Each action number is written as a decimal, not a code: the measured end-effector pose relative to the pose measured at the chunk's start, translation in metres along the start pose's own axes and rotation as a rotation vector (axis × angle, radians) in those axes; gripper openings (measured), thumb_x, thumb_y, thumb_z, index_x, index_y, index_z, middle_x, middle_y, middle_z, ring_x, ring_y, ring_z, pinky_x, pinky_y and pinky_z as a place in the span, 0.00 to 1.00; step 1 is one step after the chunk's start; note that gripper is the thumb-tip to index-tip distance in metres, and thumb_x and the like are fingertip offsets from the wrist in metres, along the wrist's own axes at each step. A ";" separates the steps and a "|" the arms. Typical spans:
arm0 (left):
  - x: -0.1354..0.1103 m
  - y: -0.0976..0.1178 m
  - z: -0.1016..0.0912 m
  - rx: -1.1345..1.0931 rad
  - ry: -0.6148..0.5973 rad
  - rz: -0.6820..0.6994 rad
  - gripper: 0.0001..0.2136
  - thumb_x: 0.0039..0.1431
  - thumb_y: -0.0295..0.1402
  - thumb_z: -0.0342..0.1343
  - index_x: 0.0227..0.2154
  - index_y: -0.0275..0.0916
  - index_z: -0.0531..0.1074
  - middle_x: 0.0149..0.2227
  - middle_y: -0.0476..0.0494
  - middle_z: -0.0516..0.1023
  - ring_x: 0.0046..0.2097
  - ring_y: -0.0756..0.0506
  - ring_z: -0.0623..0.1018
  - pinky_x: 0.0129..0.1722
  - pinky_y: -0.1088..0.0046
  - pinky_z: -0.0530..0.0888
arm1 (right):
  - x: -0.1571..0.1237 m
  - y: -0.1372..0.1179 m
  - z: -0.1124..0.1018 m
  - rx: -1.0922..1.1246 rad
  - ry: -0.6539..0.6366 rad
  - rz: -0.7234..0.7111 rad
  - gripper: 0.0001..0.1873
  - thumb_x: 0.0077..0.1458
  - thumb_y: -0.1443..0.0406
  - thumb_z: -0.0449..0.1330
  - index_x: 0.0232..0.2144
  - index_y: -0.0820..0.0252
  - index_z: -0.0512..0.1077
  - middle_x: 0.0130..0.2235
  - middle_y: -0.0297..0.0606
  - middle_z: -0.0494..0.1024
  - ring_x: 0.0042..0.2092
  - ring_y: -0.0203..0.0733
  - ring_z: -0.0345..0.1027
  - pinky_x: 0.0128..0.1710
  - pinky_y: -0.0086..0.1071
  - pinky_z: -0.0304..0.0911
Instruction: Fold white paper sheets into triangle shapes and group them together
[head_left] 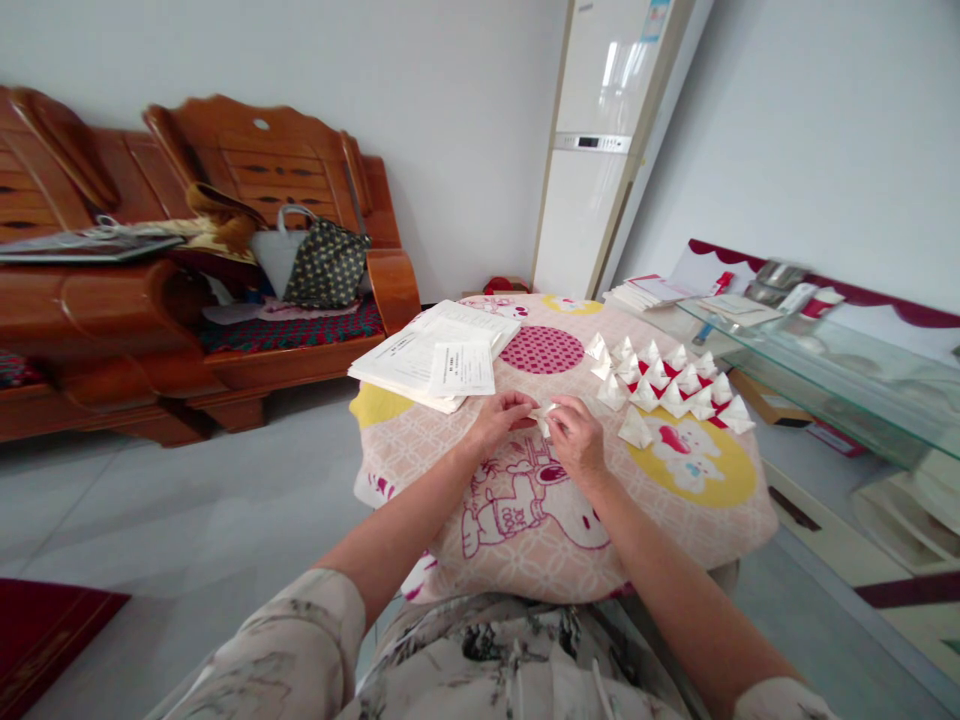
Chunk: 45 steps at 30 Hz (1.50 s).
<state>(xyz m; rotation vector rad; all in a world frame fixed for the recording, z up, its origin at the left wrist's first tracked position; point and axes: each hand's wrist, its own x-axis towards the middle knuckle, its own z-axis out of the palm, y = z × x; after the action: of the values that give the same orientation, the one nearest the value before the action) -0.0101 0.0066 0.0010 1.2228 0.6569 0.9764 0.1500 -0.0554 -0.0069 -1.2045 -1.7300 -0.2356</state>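
My left hand point(501, 417) and my right hand point(576, 435) meet over a small table draped in a pink cartoon-print cloth point(525, 520). Both pinch one small white piece of folded paper point(545, 412) between their fingertips, just above the cloth. To the right of my hands lie several folded white-and-red paper triangles point(667, 385) in rows, with one more folded triangle point(636, 428) lying apart, nearest my right hand. A stack of white printed sheets point(439, 355) rests on the cloth's far left side.
A carved wooden sofa point(150, 300) with a dotted handbag point(326, 262) and clutter stands at the left. A tall white air conditioner point(600, 150) fills the far corner. A glass-topped cabinet point(825, 350) with papers and cans runs along the right.
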 end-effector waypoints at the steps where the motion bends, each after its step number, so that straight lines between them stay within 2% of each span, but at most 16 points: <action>1: 0.000 0.001 0.000 -0.001 0.000 0.000 0.13 0.48 0.38 0.67 0.31 0.33 0.74 0.34 0.45 0.77 0.35 0.51 0.76 0.39 0.73 0.75 | 0.000 0.000 -0.001 -0.002 0.001 -0.008 0.10 0.59 0.72 0.55 0.30 0.58 0.74 0.43 0.47 0.78 0.45 0.44 0.74 0.48 0.38 0.71; 6: 0.000 0.001 -0.001 0.033 0.030 -0.030 0.14 0.49 0.39 0.68 0.32 0.33 0.74 0.31 0.48 0.76 0.33 0.51 0.76 0.39 0.72 0.77 | -0.001 -0.001 -0.001 -0.023 0.020 -0.038 0.12 0.60 0.72 0.53 0.29 0.58 0.74 0.44 0.48 0.78 0.46 0.45 0.74 0.48 0.39 0.71; 15: 0.000 0.008 -0.005 -0.065 -0.001 -0.231 0.07 0.49 0.26 0.67 0.31 0.31 0.76 0.30 0.44 0.80 0.30 0.50 0.81 0.33 0.77 0.78 | -0.003 -0.003 0.000 -0.055 0.021 -0.060 0.12 0.62 0.70 0.53 0.30 0.58 0.74 0.44 0.49 0.78 0.45 0.45 0.74 0.47 0.39 0.71; 22: -0.001 0.008 -0.005 -0.048 0.013 -0.214 0.07 0.52 0.29 0.67 0.31 0.32 0.76 0.29 0.44 0.81 0.30 0.49 0.81 0.31 0.77 0.79 | -0.004 -0.002 -0.002 -0.050 -0.010 -0.059 0.12 0.61 0.70 0.52 0.33 0.57 0.75 0.45 0.48 0.77 0.46 0.47 0.73 0.48 0.41 0.71; 30: 0.000 0.009 -0.006 -0.021 -0.034 -0.189 0.07 0.55 0.32 0.66 0.31 0.32 0.76 0.26 0.44 0.81 0.27 0.51 0.80 0.29 0.79 0.78 | -0.004 -0.004 -0.003 -0.092 0.005 -0.092 0.14 0.63 0.70 0.51 0.34 0.57 0.76 0.45 0.49 0.78 0.46 0.47 0.74 0.48 0.41 0.72; 38: 0.003 0.006 -0.006 -0.051 -0.050 -0.184 0.07 0.56 0.30 0.65 0.31 0.31 0.76 0.26 0.44 0.81 0.26 0.52 0.80 0.28 0.80 0.77 | -0.004 -0.005 -0.004 -0.101 0.010 -0.117 0.14 0.64 0.70 0.50 0.35 0.57 0.76 0.45 0.50 0.78 0.46 0.47 0.74 0.48 0.41 0.72; 45: 0.002 0.007 -0.005 -0.059 -0.058 -0.170 0.05 0.57 0.27 0.63 0.34 0.30 0.76 0.24 0.45 0.80 0.25 0.51 0.79 0.30 0.78 0.77 | -0.004 -0.006 -0.004 -0.094 0.045 -0.124 0.14 0.64 0.69 0.50 0.35 0.58 0.76 0.45 0.50 0.78 0.46 0.47 0.74 0.48 0.41 0.72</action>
<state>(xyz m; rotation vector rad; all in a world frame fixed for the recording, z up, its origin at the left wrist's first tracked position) -0.0150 0.0110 0.0071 1.1204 0.6702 0.8109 0.1482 -0.0632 -0.0056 -1.1515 -1.7725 -0.4187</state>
